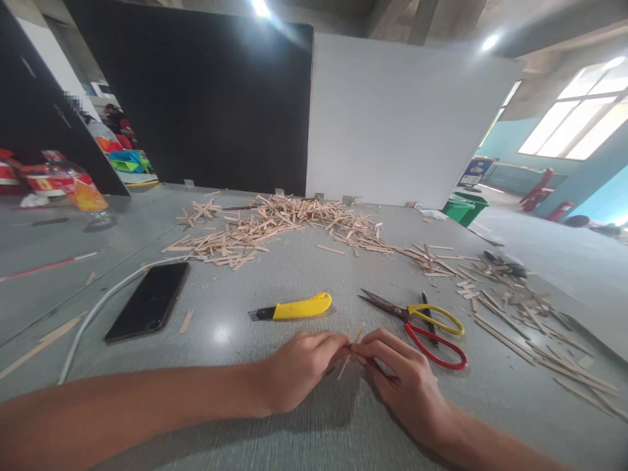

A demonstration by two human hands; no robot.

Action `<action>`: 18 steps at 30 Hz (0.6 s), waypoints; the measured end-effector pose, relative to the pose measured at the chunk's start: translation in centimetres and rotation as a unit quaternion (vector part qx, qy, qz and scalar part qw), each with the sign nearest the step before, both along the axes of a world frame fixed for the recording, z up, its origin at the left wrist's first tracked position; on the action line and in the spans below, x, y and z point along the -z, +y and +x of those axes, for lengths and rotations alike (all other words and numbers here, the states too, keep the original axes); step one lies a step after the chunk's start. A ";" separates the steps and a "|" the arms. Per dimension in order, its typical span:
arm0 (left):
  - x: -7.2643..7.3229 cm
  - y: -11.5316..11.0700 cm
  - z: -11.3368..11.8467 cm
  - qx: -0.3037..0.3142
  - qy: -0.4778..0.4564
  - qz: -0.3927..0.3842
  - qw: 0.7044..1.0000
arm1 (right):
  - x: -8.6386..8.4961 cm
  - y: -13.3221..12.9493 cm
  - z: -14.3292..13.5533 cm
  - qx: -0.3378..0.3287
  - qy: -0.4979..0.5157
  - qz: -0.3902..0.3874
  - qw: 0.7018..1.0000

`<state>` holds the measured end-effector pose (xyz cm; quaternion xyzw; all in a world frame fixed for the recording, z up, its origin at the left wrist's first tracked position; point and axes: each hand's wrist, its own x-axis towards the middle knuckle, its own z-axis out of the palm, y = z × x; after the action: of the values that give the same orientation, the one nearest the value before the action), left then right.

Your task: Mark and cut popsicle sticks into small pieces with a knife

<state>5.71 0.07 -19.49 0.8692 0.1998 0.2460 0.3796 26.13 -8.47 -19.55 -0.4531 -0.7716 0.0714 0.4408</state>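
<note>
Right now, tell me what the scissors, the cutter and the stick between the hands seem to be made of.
Scissors: metal blades, judging by their dark grey sheen; smooth red and yellow handles, perhaps plastic or coated metal.
Cutter: probably moulded plastic, given its evenly bright yellow, rounded body.
Stick: likely bare wood, being pale tan; too thin here to show grain.

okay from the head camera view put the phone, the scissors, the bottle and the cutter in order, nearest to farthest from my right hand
From your right hand:
1. Scissors: just beyond the hand, handles toward the right.
2. Cutter: ahead, to the left.
3. Phone: farther left.
4. Bottle: far left, toward the back.
</note>
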 end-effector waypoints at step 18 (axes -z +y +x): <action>-3.1 2.0 0.9 0.106 0.111 -0.531 0.833 | -0.2 -0.9 0.6 -0.052 -0.093 0.062 0.992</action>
<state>6.60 2.05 -16.43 0.5715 0.2468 -0.0382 0.7817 26.78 -9.42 -19.31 -0.3890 -0.8345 0.0035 0.3903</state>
